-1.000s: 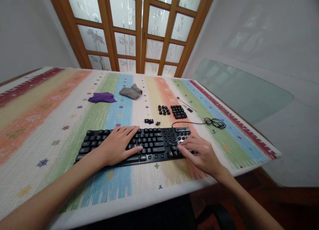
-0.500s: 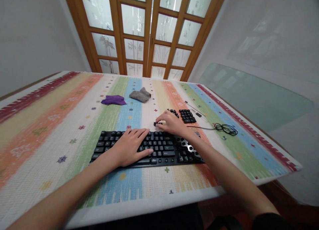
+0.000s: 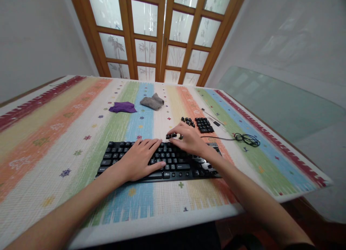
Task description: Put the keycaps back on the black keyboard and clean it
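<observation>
A black keyboard (image 3: 173,174) lies on the striped tablecloth. Across its left and middle keys rests my left hand (image 3: 140,159), open, palm down, with fingers stretched and thumb apart. Just beyond the keyboard's back edge is my right hand (image 3: 189,138). Its index finger and thumb close around a small black keycap (image 3: 168,136) at the cloth. Another black keycap (image 3: 174,135) sits beside it, between the bent fingers. On the keyboard's right side the number-pad keys are off, and bare openings (image 3: 208,166) show, partly covered by my right forearm.
Loose keycaps (image 3: 187,121) and a block of keycaps (image 3: 204,125) lie behind my right hand. A coiled cable (image 3: 247,139), a small black piece (image 3: 216,123) and a thin rod (image 3: 212,115) are to the right. A purple cloth (image 3: 123,107) and grey cloth (image 3: 151,102) lie farther back.
My right hand has shifted slightly, and more keycaps show between its fingers and thumb. My left hand stays on the keyboard. The view has tilted a little.
</observation>
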`<state>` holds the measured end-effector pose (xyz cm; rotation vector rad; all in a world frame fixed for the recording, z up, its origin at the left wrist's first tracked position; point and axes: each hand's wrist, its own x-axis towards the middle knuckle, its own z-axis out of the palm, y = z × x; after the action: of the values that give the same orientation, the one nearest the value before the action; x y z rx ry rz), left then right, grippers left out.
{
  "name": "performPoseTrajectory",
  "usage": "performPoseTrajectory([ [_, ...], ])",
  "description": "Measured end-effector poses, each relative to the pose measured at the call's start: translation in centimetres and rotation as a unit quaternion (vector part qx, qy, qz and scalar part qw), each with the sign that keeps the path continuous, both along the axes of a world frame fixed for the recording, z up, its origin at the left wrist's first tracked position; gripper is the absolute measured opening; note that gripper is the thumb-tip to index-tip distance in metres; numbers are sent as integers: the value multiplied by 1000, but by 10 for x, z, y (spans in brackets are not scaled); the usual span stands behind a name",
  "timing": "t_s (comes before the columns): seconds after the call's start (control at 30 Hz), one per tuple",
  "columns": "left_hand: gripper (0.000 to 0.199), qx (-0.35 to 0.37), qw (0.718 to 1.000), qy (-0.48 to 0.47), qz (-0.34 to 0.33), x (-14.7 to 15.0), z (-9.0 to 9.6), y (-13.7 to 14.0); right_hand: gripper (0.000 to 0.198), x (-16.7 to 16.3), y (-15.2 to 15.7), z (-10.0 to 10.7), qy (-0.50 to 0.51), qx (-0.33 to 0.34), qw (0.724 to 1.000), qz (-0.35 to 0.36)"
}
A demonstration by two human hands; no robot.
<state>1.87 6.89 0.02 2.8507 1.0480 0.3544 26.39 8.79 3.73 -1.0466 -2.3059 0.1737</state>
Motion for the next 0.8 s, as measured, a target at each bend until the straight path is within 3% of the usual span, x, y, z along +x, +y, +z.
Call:
performPoseTrajectory([
  [0.13, 80, -7, 1000, 4, 0, 1, 0, 0, 14, 5, -51, 8, 69, -46, 994, 64],
  [0.3, 77, -12, 1000, -5, 0, 1, 1, 1, 11, 7, -94, -7, 88, -97, 985, 111],
  [0.5, 77, -12, 1000, -10, -4, -1, 1, 1, 5, 7, -101, -28, 77, -60, 990, 98],
  [0.8, 76, -11, 1000, -10, -2, -1, 0, 1, 17, -1, -104, -23, 7, 14, 998, 57],
])
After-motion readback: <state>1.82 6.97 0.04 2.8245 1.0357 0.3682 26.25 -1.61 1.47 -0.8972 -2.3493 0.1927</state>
